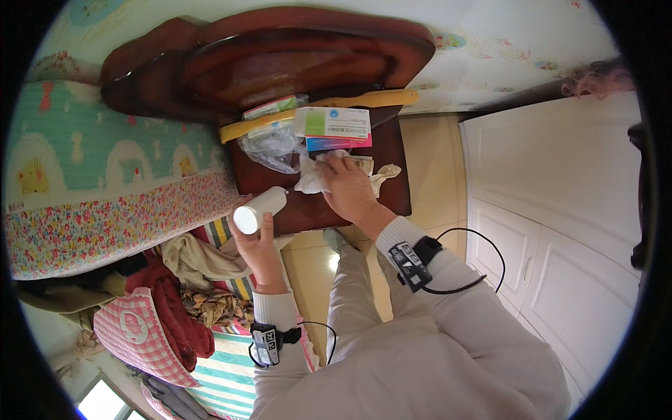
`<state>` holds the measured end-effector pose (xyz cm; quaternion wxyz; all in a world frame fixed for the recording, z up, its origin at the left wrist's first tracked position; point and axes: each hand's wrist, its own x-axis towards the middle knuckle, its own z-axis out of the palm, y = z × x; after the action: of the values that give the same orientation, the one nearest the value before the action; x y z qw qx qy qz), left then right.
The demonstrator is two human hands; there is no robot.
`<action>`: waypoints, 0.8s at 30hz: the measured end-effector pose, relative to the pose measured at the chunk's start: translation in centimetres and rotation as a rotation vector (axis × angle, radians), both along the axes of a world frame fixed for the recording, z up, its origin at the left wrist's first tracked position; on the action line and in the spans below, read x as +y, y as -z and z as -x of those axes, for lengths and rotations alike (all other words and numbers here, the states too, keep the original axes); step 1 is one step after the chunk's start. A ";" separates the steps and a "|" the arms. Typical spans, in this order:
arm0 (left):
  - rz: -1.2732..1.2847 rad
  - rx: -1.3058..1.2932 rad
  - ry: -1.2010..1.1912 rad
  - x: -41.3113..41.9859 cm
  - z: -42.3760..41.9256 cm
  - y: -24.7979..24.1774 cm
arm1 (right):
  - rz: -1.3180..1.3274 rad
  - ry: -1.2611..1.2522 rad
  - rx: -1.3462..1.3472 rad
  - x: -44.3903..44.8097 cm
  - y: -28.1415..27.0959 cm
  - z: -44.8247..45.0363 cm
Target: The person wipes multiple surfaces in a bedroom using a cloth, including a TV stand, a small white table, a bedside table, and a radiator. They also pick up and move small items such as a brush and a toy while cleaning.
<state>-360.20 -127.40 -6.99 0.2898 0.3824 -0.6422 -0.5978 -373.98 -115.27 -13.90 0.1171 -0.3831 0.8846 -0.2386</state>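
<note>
My left hand grips a white cylindrical container around its side, tilted so that its round white end faces up toward me. At the dark wooden nightstand, my right hand has its fingers curled over a crumpled white tissue. A second crumpled tissue, cream in colour, lies just right of that hand. Behind the fingers a small printed card or packet is partly covered. A clear plastic bag sits behind and left of the tissue.
A white and green carton rests on a blue and pink box. Across the bag lies a long yellow handle. The bed borders the nightstand on the left, with clothes heaped nearer me. White cabinets stand right.
</note>
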 end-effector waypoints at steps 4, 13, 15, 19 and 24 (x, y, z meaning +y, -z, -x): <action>0.041 -0.018 0.064 0.2 0.8 0.6 | 0.038 -0.008 -0.040 1.2 -0.8 -1.8; 0.076 -0.025 0.288 1.4 5.5 2.6 | 0.039 -0.237 -0.440 9.1 -1.5 -5.2; 0.096 -0.055 0.285 1.6 6.3 3.6 | 0.043 -0.195 -0.580 11.6 -2.2 -4.7; 0.178 -0.168 0.292 1.6 6.9 4.7 | 0.240 -0.010 -0.839 14.5 -5.1 -2.5; 0.237 -0.235 0.343 1.4 6.4 4.3 | 0.593 0.166 -0.627 15.0 -9.6 2.3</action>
<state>-366.62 -125.99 -11.29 0.1500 0.2981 -0.7928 -0.5100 -376.24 -100.31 -4.32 0.2454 -0.2370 0.7274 -0.5953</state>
